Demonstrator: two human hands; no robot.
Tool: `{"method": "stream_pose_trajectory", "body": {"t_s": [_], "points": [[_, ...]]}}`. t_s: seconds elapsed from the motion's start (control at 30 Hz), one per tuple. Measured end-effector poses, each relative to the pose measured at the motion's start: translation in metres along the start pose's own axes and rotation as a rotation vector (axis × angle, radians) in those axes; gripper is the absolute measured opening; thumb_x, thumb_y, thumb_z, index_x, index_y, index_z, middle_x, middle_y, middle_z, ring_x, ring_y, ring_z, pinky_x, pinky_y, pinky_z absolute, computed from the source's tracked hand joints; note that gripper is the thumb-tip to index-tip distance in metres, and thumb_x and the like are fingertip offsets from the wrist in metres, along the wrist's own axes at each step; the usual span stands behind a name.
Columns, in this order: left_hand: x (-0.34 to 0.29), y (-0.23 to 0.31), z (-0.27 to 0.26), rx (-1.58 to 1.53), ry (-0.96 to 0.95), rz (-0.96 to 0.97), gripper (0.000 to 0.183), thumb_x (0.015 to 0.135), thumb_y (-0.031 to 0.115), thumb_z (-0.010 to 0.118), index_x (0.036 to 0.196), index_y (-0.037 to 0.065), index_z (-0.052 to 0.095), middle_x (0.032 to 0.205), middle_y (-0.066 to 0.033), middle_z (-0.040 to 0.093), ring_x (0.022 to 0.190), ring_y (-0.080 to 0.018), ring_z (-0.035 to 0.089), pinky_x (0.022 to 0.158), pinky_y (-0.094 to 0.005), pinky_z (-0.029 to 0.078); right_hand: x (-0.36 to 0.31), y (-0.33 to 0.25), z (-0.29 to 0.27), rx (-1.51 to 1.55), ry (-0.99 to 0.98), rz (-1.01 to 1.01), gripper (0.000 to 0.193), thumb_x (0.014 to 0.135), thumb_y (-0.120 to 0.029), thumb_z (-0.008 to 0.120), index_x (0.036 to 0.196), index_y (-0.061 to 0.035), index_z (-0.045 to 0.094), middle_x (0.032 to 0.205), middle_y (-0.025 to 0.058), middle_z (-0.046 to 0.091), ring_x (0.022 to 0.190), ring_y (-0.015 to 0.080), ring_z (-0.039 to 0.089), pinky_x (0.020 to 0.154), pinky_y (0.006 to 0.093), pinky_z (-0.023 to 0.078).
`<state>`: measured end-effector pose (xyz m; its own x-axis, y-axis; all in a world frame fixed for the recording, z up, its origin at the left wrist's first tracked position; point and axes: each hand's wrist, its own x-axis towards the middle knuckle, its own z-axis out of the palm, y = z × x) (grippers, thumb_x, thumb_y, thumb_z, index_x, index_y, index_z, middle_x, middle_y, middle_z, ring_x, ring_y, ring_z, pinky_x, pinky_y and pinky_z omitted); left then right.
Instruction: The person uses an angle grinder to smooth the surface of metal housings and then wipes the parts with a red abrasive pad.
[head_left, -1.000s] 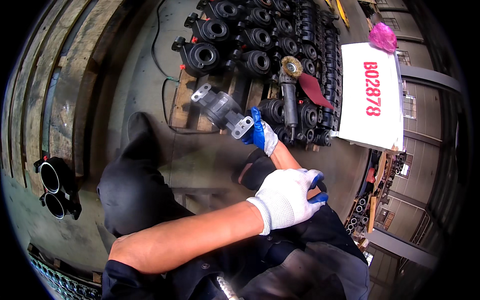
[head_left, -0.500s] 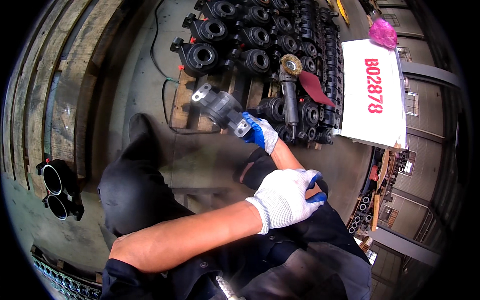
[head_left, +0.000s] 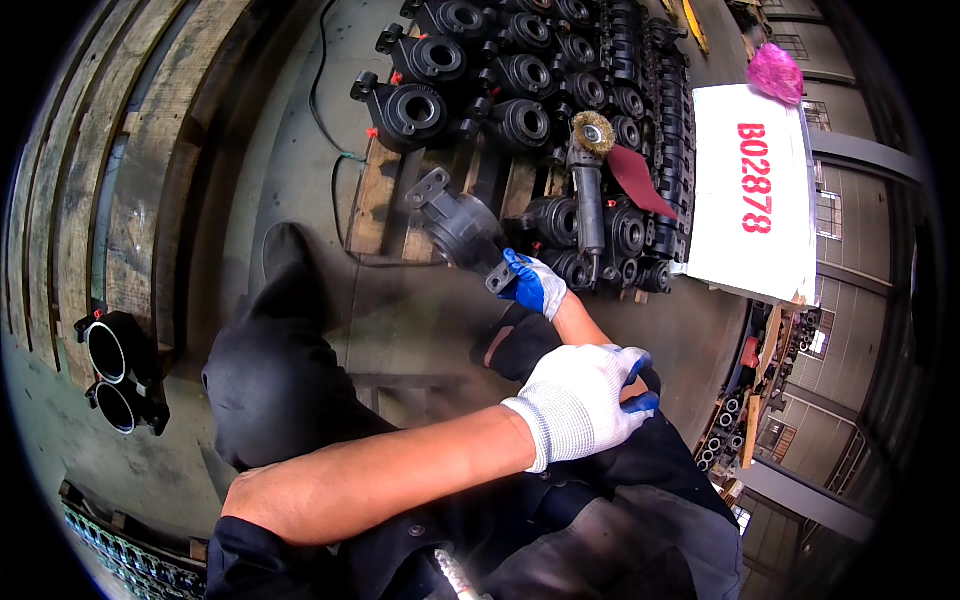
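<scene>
My right hand point(head_left: 535, 284), in a white glove with a blue palm, is closed on the near end of a dark metal casting point(head_left: 465, 232). The casting has a rounded body and a flat flange with holes at each end, and is held tilted above the floor beside a pallet. My left hand point(head_left: 588, 400), gloved alike, lies across my right forearm point(head_left: 590, 328). Its blue-coated fingers curl around the arm, with some skin showing between them. The fingertips under the casting are hidden.
Rows of black ring-shaped castings point(head_left: 415, 116) stand on a wooden pallet point(head_left: 372, 200). On them lie a grinder with a wire wheel point(head_left: 590, 205) and a red abrasive sheet point(head_left: 638, 180). A white board point(head_left: 745, 190) stands right. Left are a slatted pallet point(head_left: 140, 210) and two ringed parts point(head_left: 108, 352).
The view has shifted slightly, so the surroundings sit a little further right. The casting's flange has turned darker as its tilt changes. Both hands keep their holds.
</scene>
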<state>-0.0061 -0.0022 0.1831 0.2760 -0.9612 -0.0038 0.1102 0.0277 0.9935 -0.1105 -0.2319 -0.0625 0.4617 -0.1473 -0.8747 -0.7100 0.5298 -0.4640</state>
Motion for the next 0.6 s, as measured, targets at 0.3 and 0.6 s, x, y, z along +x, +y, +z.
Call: {"method": "stream_pose_trajectory", "body": {"t_s": [0.3, 0.6], "points": [[0.002, -0.001, 0.002, 0.020, -0.006, 0.000, 0.047, 0.094, 0.036, 0.073, 0.125, 0.000, 0.069, 0.099, -0.0223, 0.075, 0.088, -0.0393, 0.074, 0.084, -0.0424, 0.060, 0.046, 0.015, -0.045, 0.568, -0.534, 0.088, 0.046, 0.113, -0.035, 0.046, 0.141, -0.0004, 0.057, 0.124, 0.0154, 0.069, 0.110, 0.0266, 0.068, 0.097, 0.0373, 0.056], [-0.001, 0.002, 0.001, 0.022, -0.031, -0.012, 0.045, 0.093, 0.035, 0.073, 0.122, 0.001, 0.069, 0.103, -0.0224, 0.075, 0.093, -0.0401, 0.073, 0.086, -0.0434, 0.059, 0.003, -0.028, 0.041, 0.441, -0.140, 0.019, 0.049, 0.111, -0.043, 0.048, 0.138, -0.0050, 0.061, 0.122, 0.0141, 0.070, 0.105, 0.0293, 0.070, 0.091, 0.0414, 0.059]]}}
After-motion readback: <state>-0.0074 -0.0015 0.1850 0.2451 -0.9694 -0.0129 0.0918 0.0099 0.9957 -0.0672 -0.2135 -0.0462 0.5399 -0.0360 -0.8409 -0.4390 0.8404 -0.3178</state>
